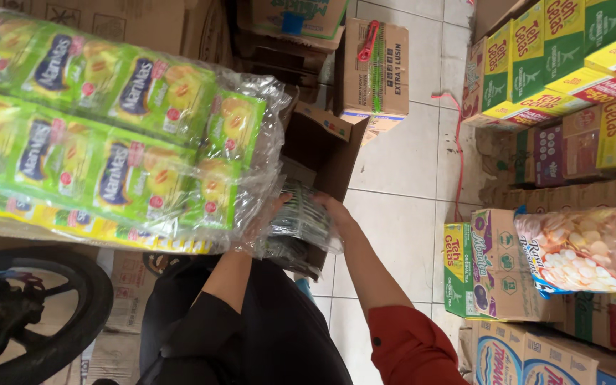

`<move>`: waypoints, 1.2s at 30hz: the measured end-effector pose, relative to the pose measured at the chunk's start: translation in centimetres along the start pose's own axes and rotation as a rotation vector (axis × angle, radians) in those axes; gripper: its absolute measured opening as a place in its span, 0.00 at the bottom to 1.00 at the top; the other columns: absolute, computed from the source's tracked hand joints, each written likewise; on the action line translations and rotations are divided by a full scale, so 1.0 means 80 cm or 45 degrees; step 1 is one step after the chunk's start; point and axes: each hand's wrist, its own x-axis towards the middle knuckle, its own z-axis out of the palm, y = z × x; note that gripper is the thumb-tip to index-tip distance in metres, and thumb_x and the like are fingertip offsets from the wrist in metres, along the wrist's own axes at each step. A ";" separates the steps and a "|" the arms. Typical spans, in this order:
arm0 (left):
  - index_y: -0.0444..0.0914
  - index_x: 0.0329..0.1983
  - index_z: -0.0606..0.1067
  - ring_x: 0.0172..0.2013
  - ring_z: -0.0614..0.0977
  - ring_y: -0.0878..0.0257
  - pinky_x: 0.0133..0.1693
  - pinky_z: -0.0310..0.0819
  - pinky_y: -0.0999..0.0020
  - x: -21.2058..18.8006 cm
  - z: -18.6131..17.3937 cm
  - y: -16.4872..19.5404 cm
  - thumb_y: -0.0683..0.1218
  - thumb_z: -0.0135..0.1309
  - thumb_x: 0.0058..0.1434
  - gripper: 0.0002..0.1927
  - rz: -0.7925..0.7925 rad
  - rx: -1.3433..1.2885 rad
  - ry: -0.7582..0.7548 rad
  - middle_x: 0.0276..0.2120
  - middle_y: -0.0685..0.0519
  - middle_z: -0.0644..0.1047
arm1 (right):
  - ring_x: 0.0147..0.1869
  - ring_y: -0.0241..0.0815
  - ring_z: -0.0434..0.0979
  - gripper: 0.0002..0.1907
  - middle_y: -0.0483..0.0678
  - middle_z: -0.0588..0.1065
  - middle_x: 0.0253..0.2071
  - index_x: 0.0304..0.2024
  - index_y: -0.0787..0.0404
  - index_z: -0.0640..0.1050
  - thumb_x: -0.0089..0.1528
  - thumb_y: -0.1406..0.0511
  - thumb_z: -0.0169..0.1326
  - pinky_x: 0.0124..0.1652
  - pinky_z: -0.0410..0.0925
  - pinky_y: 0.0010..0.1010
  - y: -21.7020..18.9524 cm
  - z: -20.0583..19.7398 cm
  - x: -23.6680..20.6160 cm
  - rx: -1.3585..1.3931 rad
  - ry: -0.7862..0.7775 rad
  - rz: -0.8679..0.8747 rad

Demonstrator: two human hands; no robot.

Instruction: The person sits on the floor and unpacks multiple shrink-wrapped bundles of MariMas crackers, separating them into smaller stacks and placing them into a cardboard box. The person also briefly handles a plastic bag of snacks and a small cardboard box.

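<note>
Both hands are holding a bundle of green sachets [301, 217] wrapped in clear plastic, right over the open cardboard box [322, 153]. The left hand [269, 214] is gripping its near side, the right hand [331, 208] its far side.

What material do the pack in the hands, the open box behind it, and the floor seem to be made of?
The pack looks like green sachets wrapped in thin clear plastic film: it is glossy and creased. The open box looks like brown cardboard, matte, with bent flaps. The floor seems to be pale glazed tile, judging by its grid of joints and faint sheen. Both hands, left and right, grip the pack.
</note>
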 end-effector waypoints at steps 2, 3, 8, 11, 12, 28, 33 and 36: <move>0.40 0.69 0.62 0.65 0.67 0.48 0.66 0.60 0.55 0.006 -0.005 0.003 0.59 0.55 0.63 0.36 -0.002 0.028 0.015 0.65 0.42 0.66 | 0.47 0.48 0.80 0.20 0.56 0.76 0.50 0.60 0.62 0.70 0.65 0.65 0.50 0.48 0.74 0.38 -0.002 0.007 -0.007 0.083 0.062 -0.034; 0.40 0.68 0.62 0.65 0.67 0.48 0.65 0.60 0.55 0.010 -0.009 0.005 0.59 0.55 0.63 0.35 -0.006 0.042 0.026 0.65 0.42 0.66 | 0.49 0.49 0.80 0.22 0.56 0.76 0.51 0.61 0.61 0.69 0.64 0.65 0.50 0.48 0.74 0.38 -0.002 0.009 -0.013 0.196 0.132 -0.054; 0.39 0.66 0.65 0.64 0.69 0.48 0.64 0.61 0.55 0.024 -0.021 0.023 0.57 0.55 0.63 0.32 -0.013 0.089 0.030 0.63 0.42 0.68 | 0.56 0.51 0.81 0.33 0.58 0.75 0.58 0.70 0.62 0.60 0.61 0.72 0.48 0.54 0.75 0.39 -0.009 0.023 -0.031 0.465 0.034 -0.469; 0.39 0.65 0.66 0.63 0.70 0.48 0.64 0.62 0.55 0.024 -0.025 0.032 0.56 0.54 0.63 0.30 -0.024 0.113 0.016 0.61 0.42 0.69 | 0.55 0.52 0.80 0.37 0.61 0.73 0.59 0.73 0.64 0.56 0.62 0.71 0.49 0.52 0.74 0.40 -0.006 0.029 -0.033 0.297 0.105 -0.419; 0.39 0.64 0.67 0.62 0.70 0.48 0.63 0.62 0.55 0.023 -0.026 0.033 0.56 0.54 0.64 0.29 -0.030 0.121 0.008 0.61 0.42 0.70 | 0.54 0.52 0.79 0.36 0.62 0.73 0.59 0.73 0.63 0.57 0.62 0.70 0.50 0.51 0.74 0.39 -0.005 0.030 -0.031 0.174 0.152 -0.396; 0.37 0.56 0.74 0.58 0.75 0.48 0.60 0.66 0.55 -0.049 0.013 0.004 0.51 0.52 0.65 0.20 -0.178 0.387 -0.215 0.55 0.41 0.75 | 0.50 0.62 0.77 0.11 0.61 0.75 0.47 0.39 0.61 0.79 0.60 0.64 0.48 0.47 0.67 0.63 0.131 0.053 -0.017 -2.485 0.092 -0.910; 0.36 0.54 0.77 0.56 0.76 0.48 0.59 0.67 0.55 -0.043 0.030 0.012 0.49 0.52 0.66 0.18 -0.140 0.401 -0.050 0.53 0.41 0.77 | 0.68 0.67 0.63 0.14 0.57 0.69 0.59 0.50 0.59 0.77 0.67 0.61 0.44 0.61 0.59 0.70 0.132 0.054 -0.018 -2.445 0.026 -0.480; 0.36 0.53 0.78 0.55 0.77 0.48 0.58 0.68 0.55 -0.050 0.041 0.025 0.48 0.51 0.66 0.16 -0.059 0.220 0.253 0.51 0.41 0.78 | 0.68 0.78 0.54 0.18 0.61 0.60 0.70 0.56 0.53 0.77 0.65 0.59 0.45 0.61 0.61 0.60 0.128 0.057 -0.026 -2.068 0.164 -0.264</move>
